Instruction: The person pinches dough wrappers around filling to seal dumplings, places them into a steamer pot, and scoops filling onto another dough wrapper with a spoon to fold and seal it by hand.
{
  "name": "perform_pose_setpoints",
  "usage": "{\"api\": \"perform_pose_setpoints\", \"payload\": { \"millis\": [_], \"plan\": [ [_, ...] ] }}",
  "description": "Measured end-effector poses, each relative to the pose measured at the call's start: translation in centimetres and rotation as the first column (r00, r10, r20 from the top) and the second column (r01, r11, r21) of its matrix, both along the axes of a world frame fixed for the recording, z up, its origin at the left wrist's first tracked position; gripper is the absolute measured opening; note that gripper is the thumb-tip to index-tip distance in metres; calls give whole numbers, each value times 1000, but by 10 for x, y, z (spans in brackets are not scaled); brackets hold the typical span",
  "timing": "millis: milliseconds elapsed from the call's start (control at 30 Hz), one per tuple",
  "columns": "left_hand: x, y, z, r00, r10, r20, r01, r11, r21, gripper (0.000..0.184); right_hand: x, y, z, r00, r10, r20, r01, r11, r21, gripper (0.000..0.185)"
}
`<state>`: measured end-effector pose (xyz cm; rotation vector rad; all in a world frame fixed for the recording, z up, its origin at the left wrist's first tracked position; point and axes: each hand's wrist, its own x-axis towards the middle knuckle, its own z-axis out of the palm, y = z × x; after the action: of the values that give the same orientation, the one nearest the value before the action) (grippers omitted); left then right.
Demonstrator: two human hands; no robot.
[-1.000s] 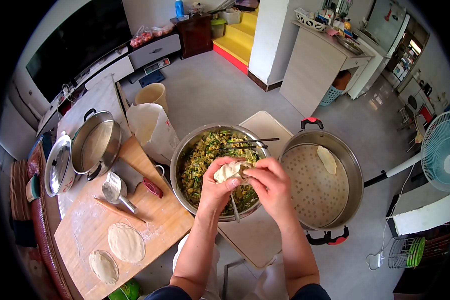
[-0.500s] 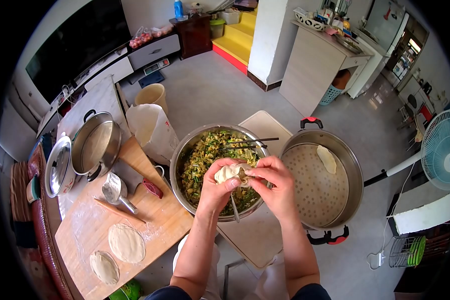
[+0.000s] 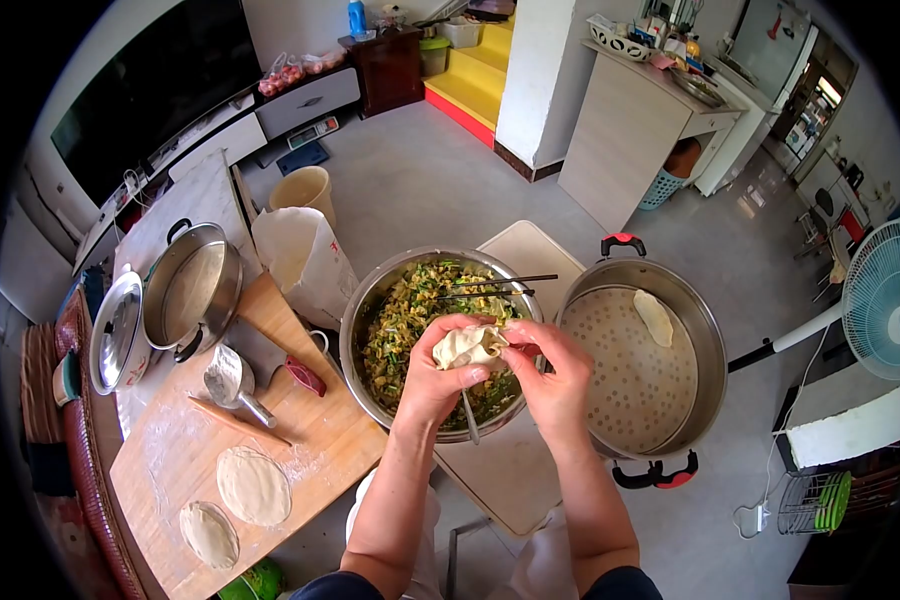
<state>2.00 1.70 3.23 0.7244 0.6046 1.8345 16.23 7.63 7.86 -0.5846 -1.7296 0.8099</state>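
Being gripped mid-frame by left hand [image 3: 428, 372] and right hand [image 3: 552, 362] together, the dumpling [image 3: 466, 347] may be torn by too-firm pinching.

Floor [image 3: 410, 185]: gray, smooth, shiny toward the far right.
Walls [image 3: 308, 15]: white, plain.
Pillar [image 3: 538, 85]: white, dark baseboard [image 3: 530, 168] at foot.
Stairs [image 3: 470, 75]: yellow treads, red edge at bottom, beside pillar.
TV [image 3: 160, 90]: large, black screen, back left.
TV stand [image 3: 318, 98]: low, white and gray drawers, runs below TV.
Cabinet [image 3: 385, 78]: dark red-brown, between TV stand and stairs.
Counter [image 3: 622, 135]: pale wood-look side panel, right of pillar.
Doorway [image 3: 808, 125]: far right, bright light [image 3: 828, 92] inside.
Fan [image 3: 882, 300]: teal and white, right edge.
Sofa-like seat [image 3: 88, 460]: dark red, left edge.
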Motion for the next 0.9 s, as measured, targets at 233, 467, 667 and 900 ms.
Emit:
{"api": "perform_pose_setpoints", "payload": {
  "millis": [233,467,667,900],
  "plan": [
    [8,3,-1,994,74,77,-70,996,-52,46,-3,0,-10,991,-122,55,105,966,236,27],
    [4,4,-11,990,113,84,-102,987,-128,44,0,2,-9,991,26,132,-26,1000,3,23],
    [4,3,-6,995,94,-12,-95,989,-109,43,1,2,-9,993,115,10,-111,973,-204,25],
    [8,-2,13,996,18,-82,-27,993,-111,44,3,3,-9,997,4,78,4,994,-105,28]
  ]
}}
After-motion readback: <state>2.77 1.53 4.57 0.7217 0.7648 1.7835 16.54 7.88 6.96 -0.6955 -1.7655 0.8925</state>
